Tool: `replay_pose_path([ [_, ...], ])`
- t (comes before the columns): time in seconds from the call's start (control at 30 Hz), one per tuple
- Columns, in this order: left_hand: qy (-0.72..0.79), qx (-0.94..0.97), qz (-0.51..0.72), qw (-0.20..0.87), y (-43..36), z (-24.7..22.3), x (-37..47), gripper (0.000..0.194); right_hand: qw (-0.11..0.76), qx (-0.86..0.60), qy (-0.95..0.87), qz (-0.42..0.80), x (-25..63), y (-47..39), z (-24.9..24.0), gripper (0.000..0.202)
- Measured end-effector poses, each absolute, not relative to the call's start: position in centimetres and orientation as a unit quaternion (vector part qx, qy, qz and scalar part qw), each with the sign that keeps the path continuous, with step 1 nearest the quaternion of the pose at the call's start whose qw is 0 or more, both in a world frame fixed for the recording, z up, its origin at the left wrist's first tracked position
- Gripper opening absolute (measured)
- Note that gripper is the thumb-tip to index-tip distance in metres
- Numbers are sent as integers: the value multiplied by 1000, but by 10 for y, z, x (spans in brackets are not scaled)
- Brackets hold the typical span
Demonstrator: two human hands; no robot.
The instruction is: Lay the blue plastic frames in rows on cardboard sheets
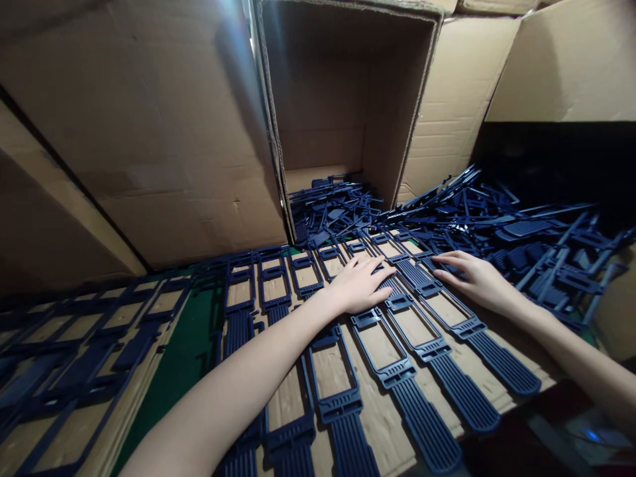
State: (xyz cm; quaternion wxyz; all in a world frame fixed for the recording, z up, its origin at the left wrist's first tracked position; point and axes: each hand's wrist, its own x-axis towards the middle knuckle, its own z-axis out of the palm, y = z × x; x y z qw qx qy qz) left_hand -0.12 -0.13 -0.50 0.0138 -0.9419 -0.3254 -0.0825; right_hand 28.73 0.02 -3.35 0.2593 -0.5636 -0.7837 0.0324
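Observation:
Rows of dark blue plastic frames with ribbed, rounded handles (430, 427) lie flat on a tan board (334, 372). My left hand (362, 283) rests palm down over the middle of these rows, its fingers spread across the frames. The parts beneath its palm are hidden. At the rows' right edge is my right hand (479, 281), fingers stretched out and apart. Its fingertips are at the upper end of the rightmost frame (444, 308); whether they press on it I cannot tell. Neither hand holds anything that I can see.
Loose blue plastic parts spill from an open cardboard box (322, 112) behind the rows. A larger heap (541, 258) of such parts lies to the right. On the left, more frames lie on another board (64, 424), across a green strip (171, 371). Tall cardboard (163, 132) borders the back.

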Motion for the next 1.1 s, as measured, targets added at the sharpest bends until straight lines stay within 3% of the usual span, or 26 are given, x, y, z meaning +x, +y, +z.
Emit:
replay_pose_path([
  [0.67, -316, -946, -71, 3, -1, -1, 0, 51, 286, -580, -762, 21, 280, -3, -40, 41],
  [0.9, -311, -947, -81, 3, 0, -4, -1, 51, 271, -576, -771, 14, 279, -2, -34, 42],
  [1.1, -311, -947, -83, 7, 1, -4, -2, 51, 219, -635, -737, -73, 301, 7, -10, 39],
])
